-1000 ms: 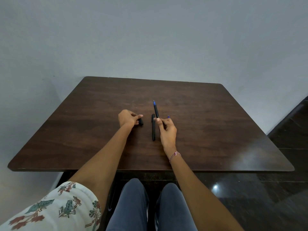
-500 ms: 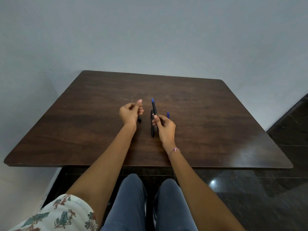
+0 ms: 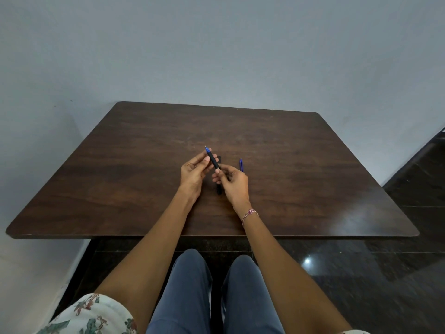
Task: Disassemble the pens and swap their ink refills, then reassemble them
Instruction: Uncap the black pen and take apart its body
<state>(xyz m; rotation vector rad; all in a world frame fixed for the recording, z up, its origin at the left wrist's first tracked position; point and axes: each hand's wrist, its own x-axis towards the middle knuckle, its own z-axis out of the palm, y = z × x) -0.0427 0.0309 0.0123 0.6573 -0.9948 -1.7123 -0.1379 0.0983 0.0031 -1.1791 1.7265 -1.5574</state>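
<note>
Holding the black pen (image 3: 212, 160) above the surface (image 3: 313, 179), I have it pinched from both ends. Its long axis slants away from me and a little to my left, with the blue tip at the far end. My left hand (image 3: 193, 175) closes thumb and fingers around the far part just below that tip. My right hand (image 3: 232, 183) clamps the near end between thumb and forefinger. The two hands sit close together but do not touch. Under my right hand a second black pen piece (image 3: 219, 189) lies flat on the surface, its long axis running nearly straight away from me. Just beyond my right hand, off to its right, a blue piece (image 3: 241, 164) lies apart, also pointing away from me.
</note>
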